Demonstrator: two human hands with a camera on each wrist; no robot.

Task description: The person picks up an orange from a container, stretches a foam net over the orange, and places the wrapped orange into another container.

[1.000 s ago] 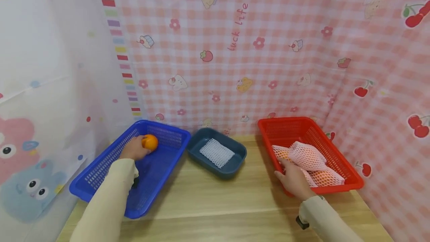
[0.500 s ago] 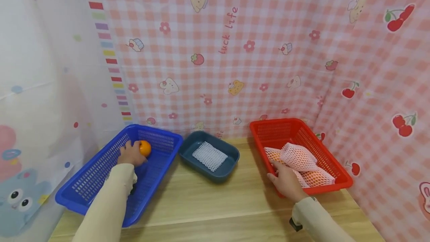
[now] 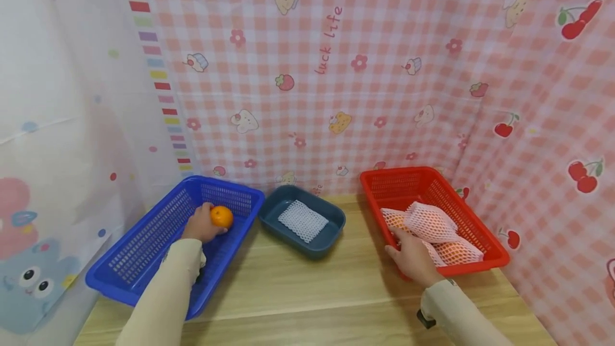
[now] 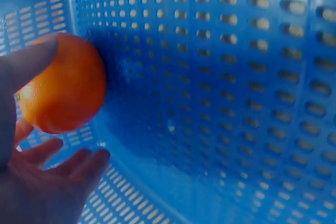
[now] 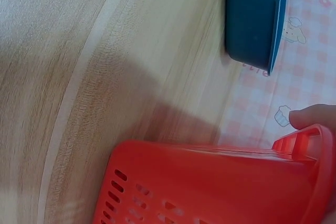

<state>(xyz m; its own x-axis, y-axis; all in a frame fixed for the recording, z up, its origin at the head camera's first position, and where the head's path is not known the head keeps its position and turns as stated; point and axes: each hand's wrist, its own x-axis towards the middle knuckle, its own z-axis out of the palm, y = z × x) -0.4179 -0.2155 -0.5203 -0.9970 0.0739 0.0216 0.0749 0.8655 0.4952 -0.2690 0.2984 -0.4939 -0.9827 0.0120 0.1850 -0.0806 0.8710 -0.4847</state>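
In the head view, my left hand (image 3: pixel 199 224) is inside the blue basket (image 3: pixel 229 254) and holds an orange (image 3: pixel 222 217) at its right side. The left wrist view shows the thumb pressed on top of the orange (image 4: pixel 68 90), the other fingers curving beneath it. On the right, my right hand (image 3: pixel 414 256) grips the left rim of the red basket (image 3: pixel 480 231), thumb outside; its other fingers are partly hidden. Inside that basket lie several orange fruits in pink foam net sleeves (image 3: pixel 430 223). In the right wrist view the thumb (image 5: pixel 313 115) lies by the rim.
Between the baskets stands a dark teal tray (image 3: pixel 314 250) with a flat white foam net (image 3: pixel 302 221) in it. All three stand on a wooden table (image 3: pixel 298 292). A pink checked cloth (image 3: pixel 307 68) hangs close behind.
My left hand has moved the orange a little to the right and nearer within the blue basket. My right hand stays on the red basket's rim. The head view has shifted slightly.
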